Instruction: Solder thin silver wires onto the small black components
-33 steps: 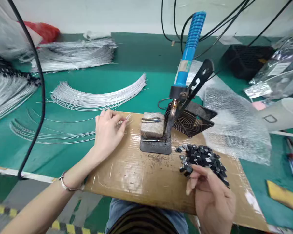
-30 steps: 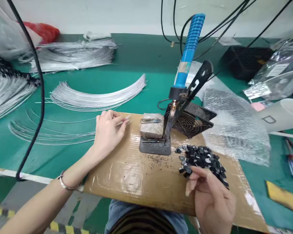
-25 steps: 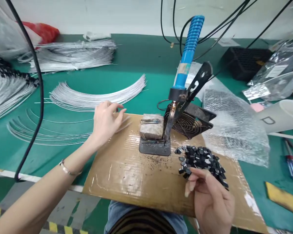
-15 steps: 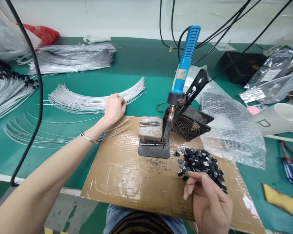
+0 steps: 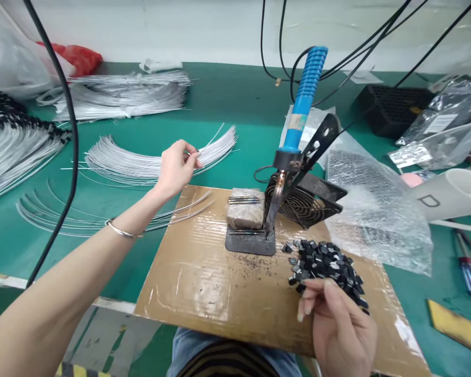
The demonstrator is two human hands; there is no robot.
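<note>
My left hand (image 5: 178,163) is closed in a pinch at the bundle of thin white wires (image 5: 129,162), over its right half. One white wire (image 5: 216,134) stands out from the bundle and runs to the pinched fingertips. Lower right, my right hand (image 5: 339,324) has its thumb and index finger together at the near edge of a pile of small black pieces (image 5: 329,264). What they hold, if anything, is too small to make out. Several loose white wires (image 5: 180,213) lie under my left forearm, their ends on the brown cardboard (image 5: 180,277).
A blue-handled soldering iron (image 5: 304,110) stands tip-down in a stand, beside a greyish block (image 5: 245,214) and a black fan (image 5: 304,201). Bubble wrap (image 5: 377,214) lies right. More wire bundles (image 5: 125,97) lie behind. A black cable (image 5: 68,104) hangs at left.
My left hand has lifted slightly and turned, drawing one wire's end up out of the bundle. My right hand keeps its pinch by the black pieces. The whole view has shifted slightly.
</note>
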